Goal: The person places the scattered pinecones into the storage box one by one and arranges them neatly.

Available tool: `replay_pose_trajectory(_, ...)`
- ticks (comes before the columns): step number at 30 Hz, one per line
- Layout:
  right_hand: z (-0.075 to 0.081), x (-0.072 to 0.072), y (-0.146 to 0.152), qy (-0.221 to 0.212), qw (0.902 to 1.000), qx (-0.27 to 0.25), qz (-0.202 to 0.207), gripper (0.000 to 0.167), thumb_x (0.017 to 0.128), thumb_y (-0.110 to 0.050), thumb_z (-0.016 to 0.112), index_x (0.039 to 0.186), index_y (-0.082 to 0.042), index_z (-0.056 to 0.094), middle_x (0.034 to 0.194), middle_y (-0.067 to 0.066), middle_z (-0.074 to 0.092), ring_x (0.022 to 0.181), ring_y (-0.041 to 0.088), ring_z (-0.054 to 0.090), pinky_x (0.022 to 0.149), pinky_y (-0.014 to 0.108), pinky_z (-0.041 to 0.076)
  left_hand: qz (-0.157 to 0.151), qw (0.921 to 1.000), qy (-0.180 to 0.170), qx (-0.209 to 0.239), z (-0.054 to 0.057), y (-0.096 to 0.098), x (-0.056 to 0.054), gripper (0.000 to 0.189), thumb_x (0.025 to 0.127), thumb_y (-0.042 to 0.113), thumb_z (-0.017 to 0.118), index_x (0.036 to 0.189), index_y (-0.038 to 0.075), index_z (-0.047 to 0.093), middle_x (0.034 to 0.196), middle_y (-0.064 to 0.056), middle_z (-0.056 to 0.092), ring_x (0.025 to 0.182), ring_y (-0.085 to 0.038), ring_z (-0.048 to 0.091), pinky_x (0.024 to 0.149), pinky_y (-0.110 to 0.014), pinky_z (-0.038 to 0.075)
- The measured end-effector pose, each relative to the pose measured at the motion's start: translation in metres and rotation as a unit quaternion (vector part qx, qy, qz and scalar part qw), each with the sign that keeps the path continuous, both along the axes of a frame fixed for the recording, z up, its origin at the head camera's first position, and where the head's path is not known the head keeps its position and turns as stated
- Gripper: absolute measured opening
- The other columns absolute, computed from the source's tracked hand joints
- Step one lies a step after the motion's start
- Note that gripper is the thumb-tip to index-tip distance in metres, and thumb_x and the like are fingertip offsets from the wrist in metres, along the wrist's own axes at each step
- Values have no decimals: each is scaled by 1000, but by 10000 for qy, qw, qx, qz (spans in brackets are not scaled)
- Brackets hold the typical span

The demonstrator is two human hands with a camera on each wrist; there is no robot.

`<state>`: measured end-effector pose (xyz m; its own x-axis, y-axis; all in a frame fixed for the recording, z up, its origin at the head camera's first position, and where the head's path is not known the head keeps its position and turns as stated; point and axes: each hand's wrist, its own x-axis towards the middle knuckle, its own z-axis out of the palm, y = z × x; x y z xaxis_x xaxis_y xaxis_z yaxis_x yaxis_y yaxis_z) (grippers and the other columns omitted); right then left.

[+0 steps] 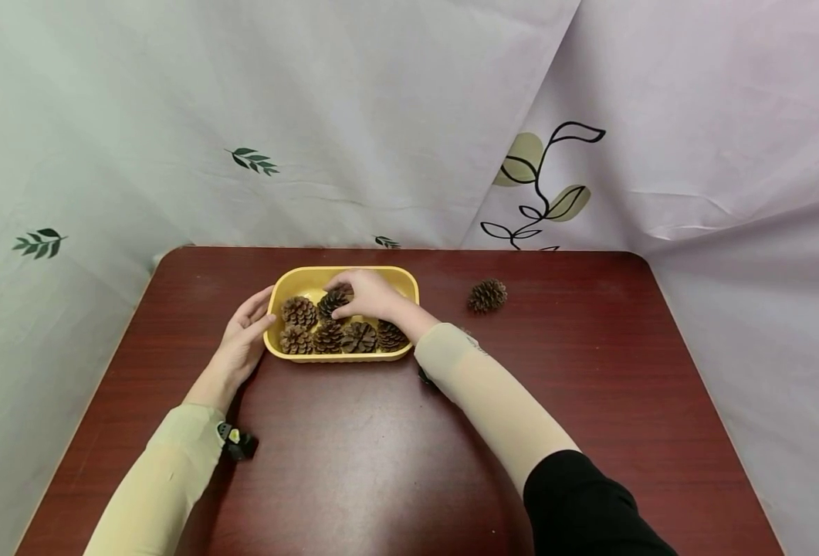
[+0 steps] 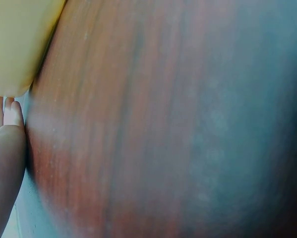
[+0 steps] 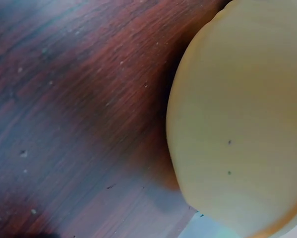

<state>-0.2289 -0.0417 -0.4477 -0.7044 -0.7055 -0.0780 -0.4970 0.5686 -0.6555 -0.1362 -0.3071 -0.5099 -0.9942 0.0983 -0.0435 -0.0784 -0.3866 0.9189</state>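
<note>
The right hand (image 1: 370, 295) is pinching a pine cone (image 1: 333, 303) inside the yellow tray (image 1: 340, 358), beside five other cones (image 1: 359, 338), while the left hand (image 1: 244, 337), fingers extended, is touching the tray's left end and a separate cone (image 1: 487, 296) is lying to the right.

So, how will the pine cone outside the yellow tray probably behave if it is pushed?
The lone pine cone may roll unevenly, since its body looks rounded but knobbly. Its woody-looking scales suggest something stiff and fairly light, and their rough surface should resist slipping.
</note>
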Motion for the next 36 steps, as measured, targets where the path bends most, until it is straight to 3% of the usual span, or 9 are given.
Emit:
replay_pose_trajectory(15, 6, 3, 8, -349, 9984, -422, -140, 51, 94, -16, 84, 141, -5, 67, 142, 10, 69, 132, 24, 66, 114, 29, 51, -8, 10000, 28, 63, 0, 0, 0, 46, 107, -7, 50, 139, 23, 63, 134, 12, 70, 119, -1, 66, 96, -17, 56)
replay_pose_trajectory(18, 9, 4, 13, -390, 9979, -478, -185, 52, 94, -15, 83, 142, -4, 66, 143, 11, 69, 133, 24, 66, 114, 28, 50, 52, 9999, 8, -87, 0, 1, 0, 46, 107, -6, 52, 138, 26, 64, 133, 13, 70, 119, 0, 66, 96, -17, 56)
replay_pose_trajectory(26, 23, 8, 40, -33, 9972, -645, -373, 49, 92, -17, 86, 137, -9, 70, 139, 7, 71, 128, 21, 68, 114, 30, 51, 24, 10000, 39, 4, -1, 1, -1, 45, 108, -6, 51, 138, 25, 64, 133, 11, 69, 118, -1, 67, 95, -17, 56)
replay_pose_trajectory(36, 34, 17, 83, 126, 9925, -1111, -498, 47, 92, -15, 85, 135, -5, 70, 139, 9, 71, 126, 25, 69, 116, 36, 50, 24, 10000, -11, 27, 0, 1, 0, 46, 108, -7, 49, 138, 25, 63, 133, 12, 70, 119, -1, 66, 95, -17, 56)
